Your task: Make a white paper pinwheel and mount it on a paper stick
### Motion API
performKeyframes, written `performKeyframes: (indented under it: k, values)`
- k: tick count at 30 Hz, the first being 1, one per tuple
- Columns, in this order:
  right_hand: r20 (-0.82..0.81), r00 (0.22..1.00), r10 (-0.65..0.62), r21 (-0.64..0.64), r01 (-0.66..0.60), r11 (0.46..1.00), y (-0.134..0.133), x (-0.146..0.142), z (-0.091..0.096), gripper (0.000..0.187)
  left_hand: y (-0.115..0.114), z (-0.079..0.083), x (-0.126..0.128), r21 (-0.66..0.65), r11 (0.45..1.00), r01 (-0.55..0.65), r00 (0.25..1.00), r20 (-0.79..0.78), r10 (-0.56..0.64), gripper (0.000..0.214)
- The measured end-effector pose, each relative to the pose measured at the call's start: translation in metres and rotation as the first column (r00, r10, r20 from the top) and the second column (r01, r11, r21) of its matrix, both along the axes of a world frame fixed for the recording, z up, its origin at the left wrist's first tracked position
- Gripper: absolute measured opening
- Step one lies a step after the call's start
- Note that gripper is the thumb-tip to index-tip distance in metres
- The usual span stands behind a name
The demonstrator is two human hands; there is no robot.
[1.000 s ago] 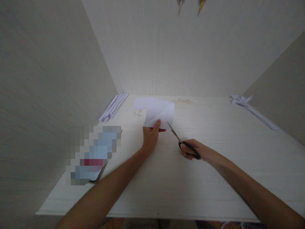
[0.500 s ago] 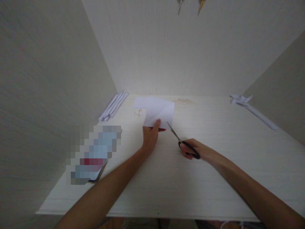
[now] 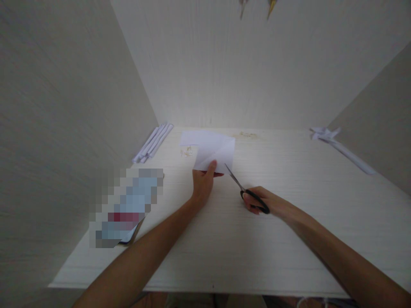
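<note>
My left hand pinches the near edge of a white sheet of paper, thumb on top and fingers underneath. A diagonal crease runs across the square part of the sheet. Behind it, a strip of white paper reaches out to the left; whether it is joined to the sheet I cannot tell. My right hand is closed around the black handles of a pair of scissors. The blades look closed, and their tip lies at the paper's near right corner.
Several rolled white papers lie at the back left. A pixelated device lies on the left of the table. By the right wall is a white paper stick with a bow-like top. Rubber bands lie beside the sheet. Walls enclose three sides.
</note>
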State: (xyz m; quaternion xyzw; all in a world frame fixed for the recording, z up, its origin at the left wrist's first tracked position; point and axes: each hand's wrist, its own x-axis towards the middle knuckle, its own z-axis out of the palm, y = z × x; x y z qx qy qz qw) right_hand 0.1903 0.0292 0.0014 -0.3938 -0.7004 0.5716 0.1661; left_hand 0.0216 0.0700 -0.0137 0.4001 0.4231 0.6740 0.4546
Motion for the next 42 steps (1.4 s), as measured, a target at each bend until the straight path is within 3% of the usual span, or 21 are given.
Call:
performKeyframes:
  k: [42]
  values:
    - [0.018, 1.0, 0.012, -0.004, -0.012, 1.0, -0.0004, -0.0001, 0.0015, 0.052, -0.0013, 0.002, 0.0005, -0.023, 1.0, -0.008, 1.0, 0.014, 0.008, 0.025]
